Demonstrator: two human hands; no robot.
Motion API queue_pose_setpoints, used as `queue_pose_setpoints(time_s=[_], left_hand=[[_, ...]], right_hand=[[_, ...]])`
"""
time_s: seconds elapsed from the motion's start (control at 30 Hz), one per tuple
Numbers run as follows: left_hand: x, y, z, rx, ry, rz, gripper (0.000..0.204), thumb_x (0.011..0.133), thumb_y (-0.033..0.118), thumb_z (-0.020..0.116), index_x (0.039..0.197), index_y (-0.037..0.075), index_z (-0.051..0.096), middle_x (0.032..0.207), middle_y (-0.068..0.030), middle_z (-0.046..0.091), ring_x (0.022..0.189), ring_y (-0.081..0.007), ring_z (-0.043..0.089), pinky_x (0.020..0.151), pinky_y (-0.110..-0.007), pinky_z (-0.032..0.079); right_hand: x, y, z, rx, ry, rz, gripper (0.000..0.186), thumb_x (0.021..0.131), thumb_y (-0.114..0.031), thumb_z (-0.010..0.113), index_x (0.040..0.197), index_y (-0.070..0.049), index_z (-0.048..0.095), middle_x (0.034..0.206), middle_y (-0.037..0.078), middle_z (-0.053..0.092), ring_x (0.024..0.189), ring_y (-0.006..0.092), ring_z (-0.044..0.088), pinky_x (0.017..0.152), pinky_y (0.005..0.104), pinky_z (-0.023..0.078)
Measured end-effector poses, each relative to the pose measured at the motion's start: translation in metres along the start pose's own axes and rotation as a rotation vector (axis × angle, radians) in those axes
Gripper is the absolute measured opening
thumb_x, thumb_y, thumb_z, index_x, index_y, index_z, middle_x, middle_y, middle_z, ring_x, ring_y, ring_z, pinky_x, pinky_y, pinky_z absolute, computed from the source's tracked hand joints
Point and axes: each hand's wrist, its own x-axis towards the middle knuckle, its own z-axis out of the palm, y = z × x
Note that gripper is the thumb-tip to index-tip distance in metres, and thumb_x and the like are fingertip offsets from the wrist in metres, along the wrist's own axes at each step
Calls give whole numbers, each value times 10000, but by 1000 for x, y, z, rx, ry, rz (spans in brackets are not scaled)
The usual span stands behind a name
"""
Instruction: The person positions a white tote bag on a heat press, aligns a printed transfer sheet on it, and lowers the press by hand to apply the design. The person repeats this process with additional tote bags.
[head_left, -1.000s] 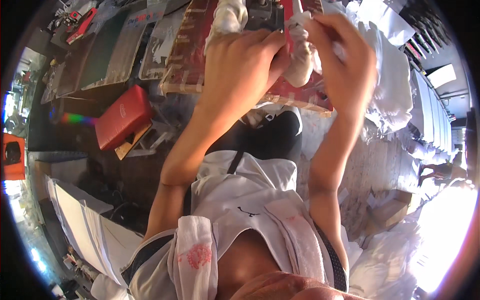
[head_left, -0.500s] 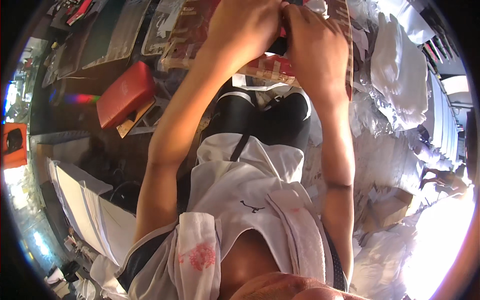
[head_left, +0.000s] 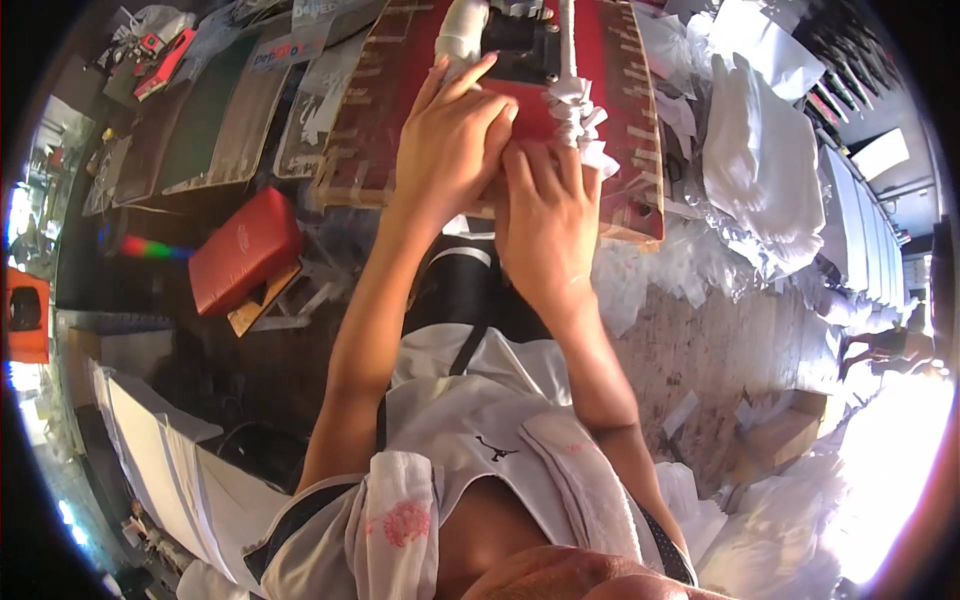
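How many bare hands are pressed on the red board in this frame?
2. The left hand lies on the red board near its middle, its fingers reaching toward a white tube. The right hand is beside it, touching it, below a knotted white cloth.

Rough littered floor [head_left: 720, 350], white sheet stacks [head_left: 760, 160] right, perhaps sunlight glaring at the lower right.

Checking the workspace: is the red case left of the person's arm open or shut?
Shut. The red case lies flat with its lid down, no gap along its edges, resting partly on a tan board. Neither hand touches it.
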Motion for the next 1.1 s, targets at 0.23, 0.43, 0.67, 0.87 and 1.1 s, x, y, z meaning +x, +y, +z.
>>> queue_pose_setpoints(time_s=[0.23, 0.43, 0.67, 0.87, 1.1], left_hand=[[-7, 7, -1, -87, 129, -35, 181, 995, 153, 649, 888, 16, 696, 917, -117, 709, 977, -308, 674, 1158, -523, 430], [3, 15, -14, -277, 131, -206, 145, 1011, 143, 646, 942, 29, 701, 900, -120, 708, 977, -313, 671, 1090, -501, 449], [49, 18, -5, -301, 356, -248, 131, 1047, 135, 615, 1077, 18, 665, 1066, -186, 681, 970, -373, 661, 901, -460, 515], [50, 17, -4, -535, 42, -185, 247, 1073, 232, 611, 1069, -4, 684, 1095, -143, 707, 1004, -294, 702, 901, -402, 530], [62, 9, -10, -595, -349, -301, 274, 1077, 263, 599, 1117, 10, 696, 1030, -83, 685, 949, -204, 653, 903, -324, 502]], right_hand=[[-4, 2, -1, 42, 25, 12, 404, 886, -162, 711, 1265, -42, 644, 1274, 97, 647, 1207, 320, 566, 978, 492, 415], [22, 18, -17, 117, -22, -103, 312, 839, -107, 689, 1138, -22, 659, 1033, 89, 686, 1039, 284, 626, 912, 468, 465], [86, 36, 7, 156, 29, -22, 119, 849, -119, 674, 955, -69, 659, 811, 112, 699, 760, 331, 697, 725, 448, 549], [81, 42, 24, 50, 49, -208, 106, 859, -163, 671, 908, -74, 701, 811, 108, 732, 781, 311, 729, 702, 453, 563], [82, 47, 33, 295, -41, -200, 145, 889, -147, 648, 938, -18, 691, 900, 142, 740, 833, 337, 732, 700, 460, 574]])
